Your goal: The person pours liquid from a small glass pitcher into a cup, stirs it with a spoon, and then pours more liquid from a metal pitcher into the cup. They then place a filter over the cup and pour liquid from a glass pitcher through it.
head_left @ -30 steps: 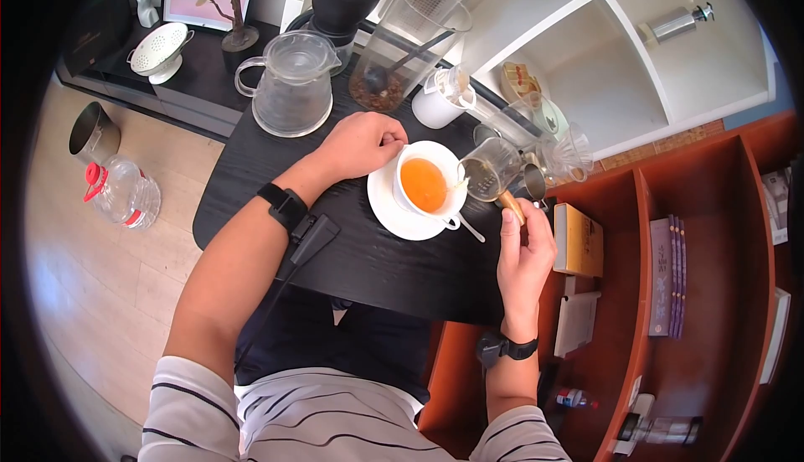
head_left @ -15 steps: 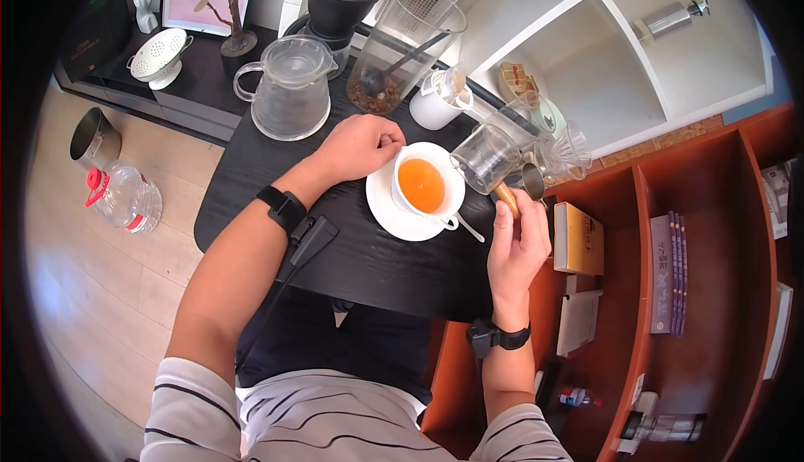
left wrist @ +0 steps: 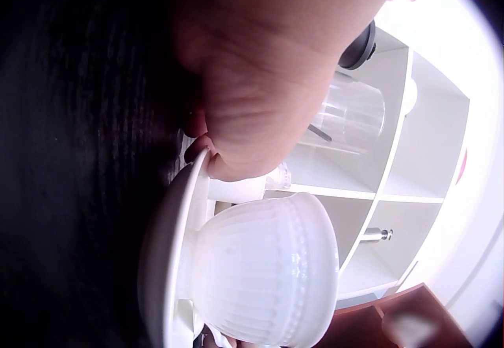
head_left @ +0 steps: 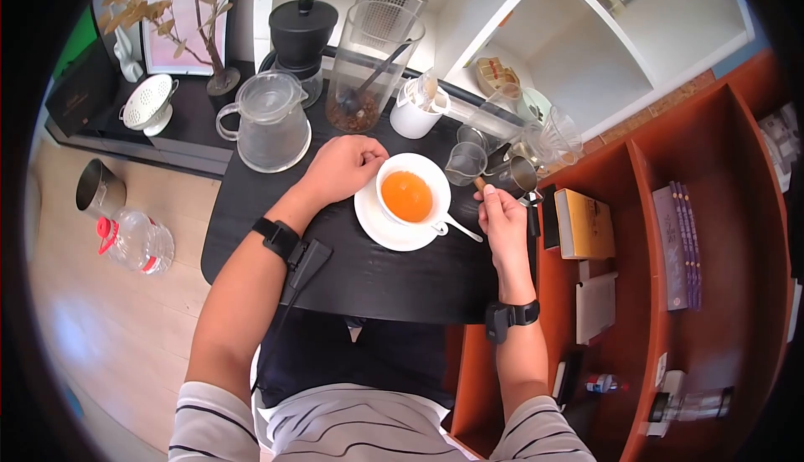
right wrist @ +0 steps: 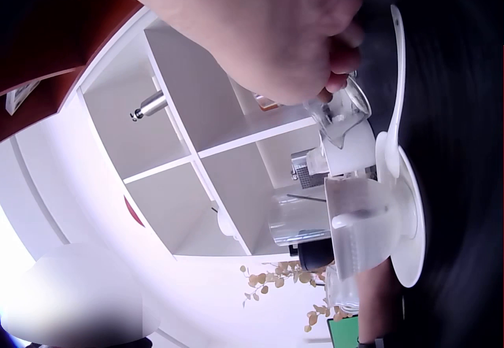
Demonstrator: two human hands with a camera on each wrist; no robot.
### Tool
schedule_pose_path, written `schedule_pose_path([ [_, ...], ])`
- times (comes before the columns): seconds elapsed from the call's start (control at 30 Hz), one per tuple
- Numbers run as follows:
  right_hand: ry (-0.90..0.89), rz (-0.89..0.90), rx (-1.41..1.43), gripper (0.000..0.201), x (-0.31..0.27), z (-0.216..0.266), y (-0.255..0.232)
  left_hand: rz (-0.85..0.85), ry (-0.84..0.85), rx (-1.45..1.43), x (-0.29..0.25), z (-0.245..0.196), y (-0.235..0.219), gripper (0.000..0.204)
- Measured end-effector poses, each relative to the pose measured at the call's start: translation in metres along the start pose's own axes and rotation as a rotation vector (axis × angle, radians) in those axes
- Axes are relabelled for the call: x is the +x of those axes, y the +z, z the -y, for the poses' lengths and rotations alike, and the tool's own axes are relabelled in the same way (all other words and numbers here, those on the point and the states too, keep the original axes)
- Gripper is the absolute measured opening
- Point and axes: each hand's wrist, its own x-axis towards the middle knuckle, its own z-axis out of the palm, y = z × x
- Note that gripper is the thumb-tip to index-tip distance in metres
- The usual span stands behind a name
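Observation:
In the head view, a white cup (head_left: 407,196) of orange liquid stands on a white saucer (head_left: 394,238), with a white spoon (head_left: 463,228) at its right. The left hand (head_left: 339,169) pinches the saucer's far-left rim; in the left wrist view its fingertips meet at the saucer's edge (left wrist: 169,246), beside the cup (left wrist: 264,269). To the cup's right, the right hand (head_left: 505,223) grips the wooden handle of a small glass jug (head_left: 466,163), which looks upright. The right wrist view shows the glass jug (right wrist: 346,116) partly behind the fingers.
Along the table's back stand a glass pot (head_left: 272,123), a black grinder (head_left: 301,39), a tall glass container (head_left: 360,85) and a white mug (head_left: 414,114). A metal cup (head_left: 512,175) and glassware stand near the jug. A brown shelf (head_left: 636,211) borders the right.
The glass jug has gone from tilted beside the cup to standing upright farther away, with the right hand still on its handle. The left hand keeps its place at the saucer. The head view has shifted.

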Motion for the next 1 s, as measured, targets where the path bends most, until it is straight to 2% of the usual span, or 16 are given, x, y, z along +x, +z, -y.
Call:
schedule_pose_path([
  [0.1, 0.118, 0.078, -0.009, 0.04, 0.006, 0.001, 0.003, 0.012, -0.033, -0.094, -0.001, -0.006, -0.001, 0.016],
  [0.23, 0.125, 0.109, 0.039, 0.044, 0.02, -0.012, 0.0, -0.042, -0.009, -0.061, -0.001, -0.004, 0.003, 0.016],
  [0.3, 0.006, 0.113, -0.212, 0.048, 0.026, -0.016, 0.0, -0.036, 0.0, -0.038, 0.0, -0.002, 0.003, 0.016],
  [0.33, 0.003, 0.092, -0.188, 0.048, 0.024, -0.011, 0.002, -0.032, 0.002, -0.025, 0.0, -0.003, 0.002, 0.016],
  [0.4, -0.083, 0.067, -0.415, 0.048, 0.02, -0.003, 0.004, -0.006, 0.008, -0.021, 0.001, 0.007, 0.006, 0.016],
  [0.43, -0.182, 0.025, -0.505, 0.044, 0.019, -0.007, 0.005, -0.01, -0.002, -0.075, 0.002, 0.011, 0.008, 0.016],
  [0.47, -0.181, 0.008, -0.485, 0.044, 0.017, -0.01, 0.006, -0.016, -0.013, -0.13, 0.003, 0.016, 0.009, 0.016],
  [0.53, -0.394, -0.126, -0.648, 0.036, 0.009, -0.003, 0.007, 0.0, -0.003, -0.113, 0.003, 0.015, 0.008, 0.017],
  [0.77, -0.577, -0.293, -0.597, 0.023, 0.002, 0.005, -0.003, 0.006, -0.045, -0.157, 0.0, 0.004, 0.006, 0.017],
  [0.93, -0.717, -0.15, -0.473, 0.025, 0.001, 0.002, -0.006, 0.001, -0.033, -0.091, 0.001, 0.009, 0.006, 0.016],
  [1.0, -0.741, -0.146, -0.424, 0.026, -0.001, 0.002, -0.005, -0.016, -0.052, -0.115, 0.001, 0.011, 0.006, 0.016],
])
